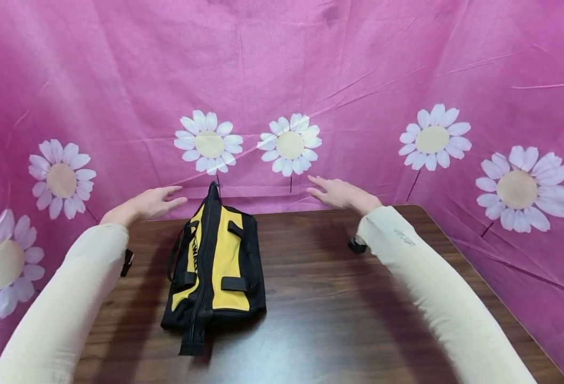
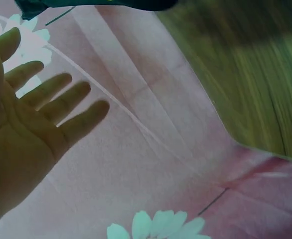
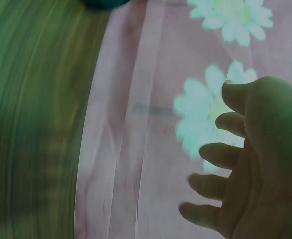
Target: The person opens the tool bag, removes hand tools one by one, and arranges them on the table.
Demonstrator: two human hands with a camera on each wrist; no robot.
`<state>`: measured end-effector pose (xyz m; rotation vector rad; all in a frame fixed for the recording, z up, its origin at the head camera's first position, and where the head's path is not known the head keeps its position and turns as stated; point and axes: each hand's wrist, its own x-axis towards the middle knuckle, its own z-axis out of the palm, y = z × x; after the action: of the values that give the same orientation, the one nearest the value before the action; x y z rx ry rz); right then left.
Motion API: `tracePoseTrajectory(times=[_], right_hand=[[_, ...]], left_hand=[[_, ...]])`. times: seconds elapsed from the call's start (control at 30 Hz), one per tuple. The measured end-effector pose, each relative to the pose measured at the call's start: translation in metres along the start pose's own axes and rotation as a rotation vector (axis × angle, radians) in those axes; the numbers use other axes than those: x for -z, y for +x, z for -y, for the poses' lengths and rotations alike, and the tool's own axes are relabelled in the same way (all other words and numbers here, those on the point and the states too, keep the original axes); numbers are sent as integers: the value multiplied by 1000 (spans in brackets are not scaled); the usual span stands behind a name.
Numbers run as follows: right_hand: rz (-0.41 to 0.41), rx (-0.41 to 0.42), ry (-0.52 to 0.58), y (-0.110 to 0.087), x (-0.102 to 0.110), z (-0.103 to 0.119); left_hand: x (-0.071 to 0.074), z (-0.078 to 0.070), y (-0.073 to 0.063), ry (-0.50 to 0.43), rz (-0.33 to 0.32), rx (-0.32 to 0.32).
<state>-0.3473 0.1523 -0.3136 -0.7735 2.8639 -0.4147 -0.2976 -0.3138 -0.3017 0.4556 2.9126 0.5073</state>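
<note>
A black and yellow tool bag (image 1: pixel 226 256) lies on the wooden table, left of the middle, its dark zipper strip running lengthwise along the top. Black strap loops show on both its sides. My left hand (image 1: pixel 149 204) is raised to the left of the bag's far end, apart from it, fingers extended and nothing held. On the other side, my right hand (image 1: pixel 336 193) hovers over the table's far edge, also holding nothing. Both wrist views show spread, relaxed fingers; a dark bit of the bag (image 2: pixel 101 4) enters the top of the left wrist view.
The brown wooden table (image 1: pixel 320 288) reaches back to a pink cloth (image 1: pixel 358 64) printed with large white daisies, which hangs behind and on both sides. Cream sleeves (image 1: pixel 435 282) cover the forearms, and a dark band piece (image 1: pixel 357 245) sits under the right wrist.
</note>
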Motion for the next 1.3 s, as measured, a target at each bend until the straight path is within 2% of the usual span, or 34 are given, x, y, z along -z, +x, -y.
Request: tracePoseTrajectory(times=[0.13,0.2,0.3,0.37,0.53,0.63,0.8,0.93,1.07,1.17,1.3], right_hand=[[-30,61,96,24,-6,29],[-29,66,187,36,-11,44],[-33,37,386,53,-22,63],[-36,-1,567,63,-33,77],[-29,-112,959,84,-64,112],[-26,-166,1135,95,-76,132],[-28,-198,1385,112,-85,155],[-18,-221,1537,118,-89,164],[-5,-252,1634,121,-94,170],[-6,-267,1666,122,-96,174],[-33,-259,1679,125,-96,178]], left_hand=[[0,-9,14,-151,34,5],[0,-15,22,-241,67,22],[-1,-23,32,-361,115,63],[-2,-28,39,-429,136,89],[-6,-36,56,-510,112,126],[-11,-37,67,-577,103,150],[-17,-36,77,-694,105,225],[-23,-30,81,-732,93,282],[-28,-23,85,-781,102,326],[-28,-21,88,-829,126,347],[-20,-21,87,-848,166,357]])
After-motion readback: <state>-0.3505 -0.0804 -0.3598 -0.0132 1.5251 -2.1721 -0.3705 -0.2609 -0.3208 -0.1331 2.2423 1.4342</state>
